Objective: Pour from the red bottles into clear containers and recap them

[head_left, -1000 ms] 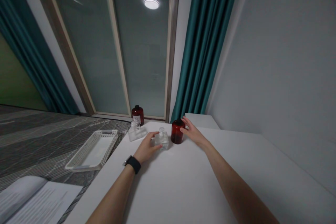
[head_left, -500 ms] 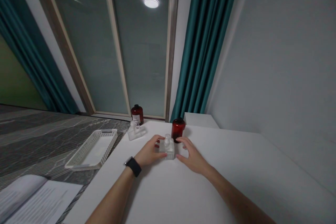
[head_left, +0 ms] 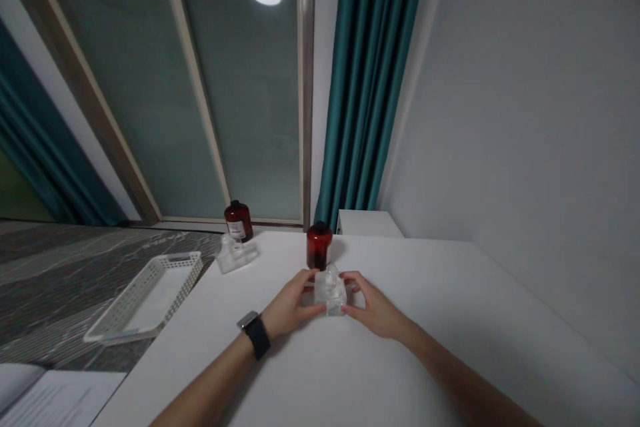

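A small clear, square-based bottle-like piece with a rounded knob on top [head_left: 330,292] stands on the white table in front of me. My left hand [head_left: 295,300] grips its left side, thumb at the near corner and fingers at the far one. On the opposite side, my right hand [head_left: 373,307] holds it the same way, thumb and fingertips against the edge. Just behind it stands a dark red-brown bottle with a black cap [head_left: 319,246]. Farther left lies a similar clear piece [head_left: 236,256], close to a labelled red-brown bottle [head_left: 239,221].
The white table [head_left: 400,373] reaches a striped grey surface on the left. A white perforated basket [head_left: 145,300] and an open book [head_left: 65,397] lie there. A white box-like block [head_left: 370,223] stands beyond the table's far edge, below the teal curtain [head_left: 370,93].
My right hand has closed in on the clear piece's right side, where it was apart before. The piece now sits slightly nearer and farther right of the red-brown bottle. The view has swung right.
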The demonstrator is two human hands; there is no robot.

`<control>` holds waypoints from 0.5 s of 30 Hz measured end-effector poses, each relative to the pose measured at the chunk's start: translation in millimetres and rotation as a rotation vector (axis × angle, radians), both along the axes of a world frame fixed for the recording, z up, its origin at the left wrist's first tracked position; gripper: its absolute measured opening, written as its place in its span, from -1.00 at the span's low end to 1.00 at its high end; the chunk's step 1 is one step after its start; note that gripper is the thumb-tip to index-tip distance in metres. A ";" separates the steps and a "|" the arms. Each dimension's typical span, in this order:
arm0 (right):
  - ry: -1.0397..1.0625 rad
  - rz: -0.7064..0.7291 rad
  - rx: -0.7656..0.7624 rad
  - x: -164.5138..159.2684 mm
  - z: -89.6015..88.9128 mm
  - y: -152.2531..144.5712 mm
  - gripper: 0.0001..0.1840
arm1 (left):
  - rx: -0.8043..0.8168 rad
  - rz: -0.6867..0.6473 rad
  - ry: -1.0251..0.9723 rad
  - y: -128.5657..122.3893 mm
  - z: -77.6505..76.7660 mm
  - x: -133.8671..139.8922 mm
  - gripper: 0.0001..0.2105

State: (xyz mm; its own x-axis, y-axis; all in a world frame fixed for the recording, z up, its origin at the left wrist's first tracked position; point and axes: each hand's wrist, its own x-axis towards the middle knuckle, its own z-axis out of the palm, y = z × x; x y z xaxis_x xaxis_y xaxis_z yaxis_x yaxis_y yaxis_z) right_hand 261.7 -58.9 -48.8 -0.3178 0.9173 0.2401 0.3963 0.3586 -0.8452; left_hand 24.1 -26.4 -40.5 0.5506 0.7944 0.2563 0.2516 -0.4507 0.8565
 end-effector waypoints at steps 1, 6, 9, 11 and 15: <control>0.001 -0.004 0.002 4.7 0.0 0.0 -0.43 | 0.012 -0.002 0.013 1.1 1.0 4.8 -0.47; 0.015 -0.011 0.020 32.3 -3.8 3.4 -0.42 | 0.071 -0.026 0.123 12.6 4.7 31.5 -0.44; -0.024 -0.043 0.053 50.2 -6.7 4.3 -0.41 | 0.084 -0.047 0.191 23.1 5.9 50.7 -0.45; -0.066 -0.091 0.073 62.2 -7.6 4.4 -0.41 | 0.090 -0.067 0.214 30.3 6.9 64.8 -0.47; -0.108 -0.134 0.076 88.5 -10.5 7.1 -0.40 | 0.119 -0.102 0.239 43.7 7.1 95.3 -0.47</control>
